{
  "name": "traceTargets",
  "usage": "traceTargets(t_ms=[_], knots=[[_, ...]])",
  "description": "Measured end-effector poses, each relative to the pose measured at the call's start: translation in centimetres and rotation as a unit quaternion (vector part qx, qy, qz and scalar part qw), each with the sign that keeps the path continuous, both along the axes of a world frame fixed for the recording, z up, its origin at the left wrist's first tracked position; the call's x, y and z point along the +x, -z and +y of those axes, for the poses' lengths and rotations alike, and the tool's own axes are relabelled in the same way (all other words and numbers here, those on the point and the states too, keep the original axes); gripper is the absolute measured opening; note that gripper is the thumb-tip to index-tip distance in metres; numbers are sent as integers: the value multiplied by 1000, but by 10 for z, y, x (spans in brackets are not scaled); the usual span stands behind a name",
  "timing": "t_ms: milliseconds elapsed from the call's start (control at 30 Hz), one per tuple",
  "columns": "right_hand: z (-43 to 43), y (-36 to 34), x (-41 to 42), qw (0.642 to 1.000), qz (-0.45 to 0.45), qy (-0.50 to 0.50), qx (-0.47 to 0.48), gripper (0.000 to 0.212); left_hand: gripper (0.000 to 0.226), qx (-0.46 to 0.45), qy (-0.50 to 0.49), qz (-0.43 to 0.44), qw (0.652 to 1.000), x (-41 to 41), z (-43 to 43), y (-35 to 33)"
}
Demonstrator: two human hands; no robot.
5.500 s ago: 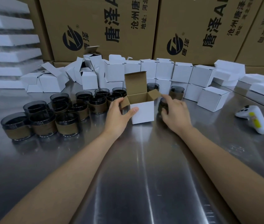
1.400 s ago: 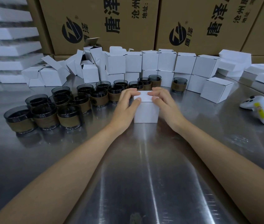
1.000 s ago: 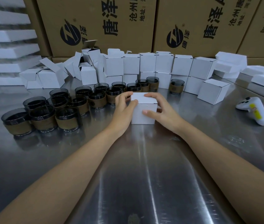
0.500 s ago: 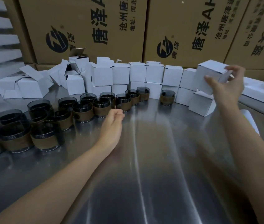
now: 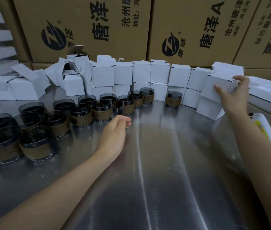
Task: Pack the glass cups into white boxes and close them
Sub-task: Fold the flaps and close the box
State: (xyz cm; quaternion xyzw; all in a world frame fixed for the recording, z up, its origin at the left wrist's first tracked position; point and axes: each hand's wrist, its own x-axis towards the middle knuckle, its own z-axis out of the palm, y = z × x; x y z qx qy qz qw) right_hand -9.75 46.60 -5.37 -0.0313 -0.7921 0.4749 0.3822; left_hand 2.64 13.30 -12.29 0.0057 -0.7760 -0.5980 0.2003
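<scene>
Where the steel table [image 5: 148,180] meets a wall of brown cartons [image 5: 98,22], a two-high row of closed white boxes [image 5: 141,72] runs across the back, with open, unfolded boxes [image 5: 27,87] heaped at its left end. Glass cups [image 5: 81,113] with brown sleeves crowd the left of the table; one lone cup [image 5: 173,98] stands apart, just before the row. White foam trays [image 5: 267,95] lie far right, and a white-and-yellow object [image 5: 262,127] is half hidden behind the right forearm. Right hand [image 5: 232,95] grips a closed white box [image 5: 217,87] at the row's right end — thumb on the front face, fingers over the top far edge — directly above a lower box [image 5: 208,109]; contact between the two cannot be told. Held box upright, tucked lid up, near cubic, so no clear long axis. Left hand [image 5: 114,130] hovers low over the table near the cups, fingers loosely curled, holding nothing.
</scene>
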Motion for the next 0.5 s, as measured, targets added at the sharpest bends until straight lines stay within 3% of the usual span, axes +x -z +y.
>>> traceTargets(t_ms=[167, 267, 367, 500], knots=[[-32, -8, 19, 984, 124, 92, 88, 52, 33, -6, -17, 0, 1000, 1, -2, 0], [-74, -18, 35, 983, 174, 27, 48, 32, 32, 5, -30, -8, 999, 2, -3, -2], [-136, -12, 61, 989, 105, -104, -13, 10, 31, 35, -43, -10, 998, 5, -3, -6], [-213, 19, 98, 966, 8, -254, -46, 34, 30, 86, -72, -1, 994, 11, -2, -14]])
